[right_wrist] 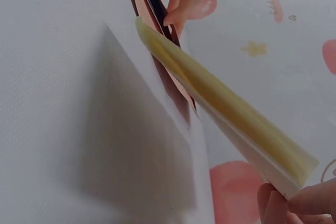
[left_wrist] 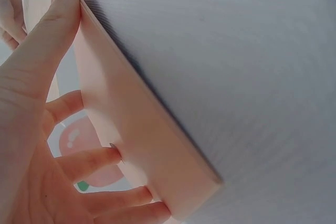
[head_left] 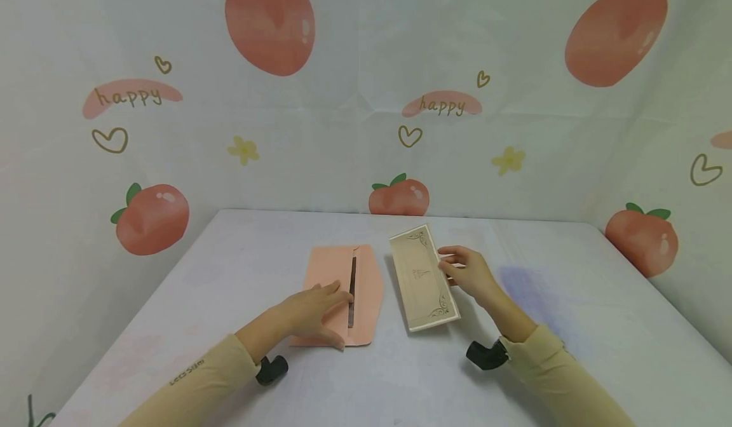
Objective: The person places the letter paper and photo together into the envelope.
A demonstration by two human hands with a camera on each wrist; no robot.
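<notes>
A pink envelope (head_left: 366, 287) lies on the table, with a narrow dark slit (head_left: 352, 287) running down it near the flap side. On it rests my left hand (head_left: 311, 312), fingers spread across the paper and thumb at the near edge. The left wrist view shows the fingertips touching the envelope (left_wrist: 136, 124). To the right, my right hand (head_left: 469, 274) pinches the right edge of a cream card (head_left: 423, 281) with dark corner ornaments, holding it tilted above the table. In the right wrist view the card (right_wrist: 226, 103) shows edge-on with a yellowish layer.
The table (head_left: 200, 325) carries a pale cloth. Behind it hangs a white backdrop (head_left: 320, 160) printed with fruit, hearts and flowers. A black wrist device (head_left: 487, 354) sits under the right sleeve, another (head_left: 272, 370) under the left.
</notes>
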